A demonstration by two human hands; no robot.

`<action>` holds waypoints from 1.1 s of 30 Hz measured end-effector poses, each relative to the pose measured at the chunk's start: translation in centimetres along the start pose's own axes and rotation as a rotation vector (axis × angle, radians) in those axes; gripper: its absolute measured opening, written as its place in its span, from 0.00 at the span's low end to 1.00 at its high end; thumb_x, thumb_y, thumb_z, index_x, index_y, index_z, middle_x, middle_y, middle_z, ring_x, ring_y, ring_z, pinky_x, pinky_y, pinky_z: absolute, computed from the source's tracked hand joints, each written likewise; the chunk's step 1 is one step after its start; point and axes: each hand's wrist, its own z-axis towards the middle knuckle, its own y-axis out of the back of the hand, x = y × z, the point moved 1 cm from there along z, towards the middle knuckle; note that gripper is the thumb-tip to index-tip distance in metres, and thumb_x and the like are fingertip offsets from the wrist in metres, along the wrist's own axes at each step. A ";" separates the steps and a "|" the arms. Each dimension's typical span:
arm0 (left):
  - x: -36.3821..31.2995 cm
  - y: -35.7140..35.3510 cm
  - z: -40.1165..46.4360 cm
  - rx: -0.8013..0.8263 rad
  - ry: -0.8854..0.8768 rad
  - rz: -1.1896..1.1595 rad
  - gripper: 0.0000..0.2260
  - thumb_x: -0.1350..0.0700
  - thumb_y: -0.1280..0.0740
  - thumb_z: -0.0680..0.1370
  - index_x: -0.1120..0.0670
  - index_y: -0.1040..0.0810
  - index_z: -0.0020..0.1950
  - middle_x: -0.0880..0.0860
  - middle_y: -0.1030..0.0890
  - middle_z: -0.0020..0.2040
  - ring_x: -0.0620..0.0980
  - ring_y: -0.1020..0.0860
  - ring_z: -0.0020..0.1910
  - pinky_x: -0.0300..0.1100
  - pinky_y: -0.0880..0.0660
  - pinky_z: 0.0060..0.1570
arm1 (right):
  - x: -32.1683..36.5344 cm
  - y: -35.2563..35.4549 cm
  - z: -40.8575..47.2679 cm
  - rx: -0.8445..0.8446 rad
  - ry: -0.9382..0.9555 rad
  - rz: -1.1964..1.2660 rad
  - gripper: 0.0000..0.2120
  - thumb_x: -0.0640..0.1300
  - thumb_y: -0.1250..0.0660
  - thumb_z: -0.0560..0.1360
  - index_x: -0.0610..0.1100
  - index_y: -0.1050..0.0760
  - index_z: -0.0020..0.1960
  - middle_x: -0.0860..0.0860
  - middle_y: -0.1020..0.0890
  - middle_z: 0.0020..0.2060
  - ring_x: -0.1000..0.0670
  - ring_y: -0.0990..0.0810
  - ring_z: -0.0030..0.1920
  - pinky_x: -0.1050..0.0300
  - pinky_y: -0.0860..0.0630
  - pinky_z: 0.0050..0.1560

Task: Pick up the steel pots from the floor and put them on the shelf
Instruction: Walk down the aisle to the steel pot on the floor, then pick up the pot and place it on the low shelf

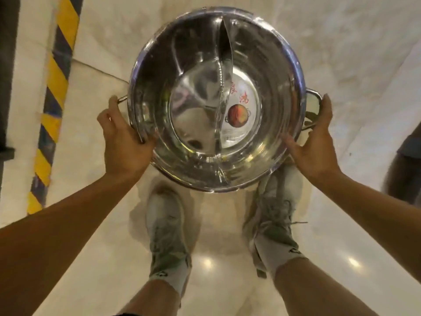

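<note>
A wide steel pot (193,71) with a curved divider down its middle and a round label with red writing on its bottom is held up in front of me, above the floor. My left hand (124,135) grips its left rim by the wire handle. My right hand (313,142) grips the right rim, fingers by the right handle. The stacked rims at the left edge suggest more than one pot nested together; I cannot tell how many. No shelf is in view.
Glossy cream marble floor (98,236) lies below, with my two feet in grey shoes (166,226) under the pot. A yellow-and-black striped post (54,94) stands at the left beside a dark edge. Another person's leg (405,169) shows at the right edge.
</note>
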 end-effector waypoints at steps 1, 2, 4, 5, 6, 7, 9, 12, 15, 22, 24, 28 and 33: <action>0.2 -0.3 0.1 -0.016 -0.002 -0.005 0.46 0.49 0.23 0.70 0.53 0.49 0.78 0.58 0.42 0.74 0.52 0.30 0.64 0.53 0.23 0.59 | -0.4 -0.3 0.2 -0.016 -0.009 0.014 0.53 0.62 0.27 0.71 0.52 0.59 0.82 0.52 0.33 0.76 0.49 0.28 0.71 0.50 0.29 0.69; 0.5 -0.4 0.1 -0.022 -0.004 -0.009 0.45 0.50 0.22 0.69 0.52 0.47 0.78 0.58 0.41 0.72 0.53 0.27 0.61 0.53 0.22 0.57 | -0.7 -0.4 0.5 -0.037 -0.015 0.029 0.52 0.61 0.26 0.71 0.52 0.57 0.81 0.55 0.26 0.68 0.54 0.23 0.64 0.57 0.26 0.64; 0.8 -0.4 0.0 -0.022 0.001 -0.021 0.44 0.51 0.22 0.68 0.50 0.45 0.76 0.58 0.39 0.70 0.57 0.22 0.50 0.51 0.20 0.52 | -0.9 -0.2 0.8 -0.070 -0.010 0.055 0.50 0.57 0.24 0.71 0.51 0.52 0.81 0.64 0.23 0.52 0.62 0.21 0.51 0.73 0.27 0.52; 0.9 -0.2 -0.2 -0.022 0.002 -0.028 0.44 0.51 0.21 0.68 0.50 0.44 0.76 0.58 0.38 0.69 0.55 0.22 0.45 0.49 0.20 0.50 | -0.8 0.1 0.8 -0.075 -0.003 0.068 0.49 0.56 0.23 0.71 0.51 0.51 0.81 0.65 0.23 0.49 0.64 0.22 0.48 0.78 0.29 0.47; 0.9 0.3 -0.5 -0.022 0.000 -0.036 0.44 0.50 0.21 0.68 0.49 0.44 0.76 0.57 0.38 0.69 0.53 0.22 0.43 0.47 0.21 0.49 | -0.5 0.4 0.7 -0.078 0.003 0.078 0.48 0.56 0.23 0.71 0.51 0.50 0.81 0.63 0.23 0.47 0.63 0.21 0.47 0.80 0.29 0.45; 0.7 0.9 -0.8 -0.023 -0.004 -0.046 0.44 0.48 0.21 0.68 0.48 0.44 0.76 0.56 0.38 0.69 0.50 0.22 0.43 0.44 0.21 0.49 | -0.2 1.0 0.3 -0.076 0.007 0.089 0.48 0.55 0.23 0.71 0.51 0.49 0.80 0.62 0.23 0.47 0.63 0.21 0.47 0.80 0.29 0.45; 0.3 2.9 -1.9 -0.021 -0.015 -0.066 0.45 0.44 0.22 0.67 0.46 0.45 0.77 0.54 0.38 0.69 0.45 0.23 0.42 0.38 0.23 0.47 | 0.9 2.4 -1.0 -0.061 -0.001 0.126 0.48 0.54 0.22 0.70 0.53 0.49 0.80 0.60 0.22 0.49 0.60 0.20 0.50 0.75 0.25 0.47; -1.6 7.8 -4.6 -0.030 -0.031 -0.113 0.47 0.45 0.21 0.66 0.46 0.45 0.77 0.50 0.36 0.66 0.43 0.25 0.40 0.33 0.26 0.41 | 4.1 6.0 -4.0 -0.052 0.021 0.141 0.47 0.52 0.20 0.68 0.58 0.46 0.77 0.58 0.22 0.50 0.60 0.20 0.49 0.72 0.24 0.46; -5.2 15.0 -7.2 -0.081 -0.084 -0.161 0.46 0.53 0.19 0.66 0.51 0.42 0.77 0.52 0.34 0.63 0.43 0.25 0.39 0.34 0.25 0.42 | 9.8 10.9 -7.7 -0.066 0.098 0.135 0.45 0.53 0.19 0.66 0.61 0.43 0.74 0.66 0.24 0.45 0.61 0.21 0.46 0.75 0.25 0.41; -18.0 36.9 -15.4 -0.258 -0.197 -0.250 0.40 0.67 0.21 0.64 0.62 0.34 0.72 0.54 0.33 0.60 0.34 0.31 0.54 0.22 0.33 0.53 | 27.4 26.7 -19.8 -0.116 0.177 0.147 0.47 0.62 0.20 0.61 0.66 0.42 0.73 0.55 0.26 0.49 0.48 0.20 0.48 0.48 0.17 0.49; -22.0 44.1 -18.3 -0.283 -0.237 -0.274 0.39 0.63 0.20 0.64 0.55 0.33 0.72 0.48 0.32 0.61 0.37 0.34 0.58 0.29 0.32 0.61 | 32.8 31.1 -23.4 -0.150 0.242 0.148 0.46 0.56 0.19 0.64 0.64 0.41 0.74 0.53 0.25 0.48 0.48 0.20 0.46 0.46 0.18 0.49; -26.6 55.9 -24.6 -0.257 -0.196 -0.325 0.40 0.49 0.21 0.65 0.50 0.34 0.73 0.55 0.30 0.67 0.51 0.29 0.66 0.50 0.27 0.63 | 41.7 39.2 -31.0 -0.186 0.349 0.118 0.46 0.52 0.19 0.65 0.54 0.40 0.76 0.52 0.24 0.45 0.52 0.21 0.42 0.51 0.19 0.47; -29.8 64.5 -29.3 -0.350 -0.266 -0.382 0.41 0.51 0.22 0.64 0.49 0.35 0.75 0.52 0.30 0.65 0.49 0.28 0.62 0.39 0.32 0.59 | 48.1 45.9 -36.5 -0.182 0.484 0.087 0.48 0.63 0.24 0.63 0.54 0.41 0.78 0.59 0.25 0.44 0.56 0.21 0.43 0.60 0.23 0.44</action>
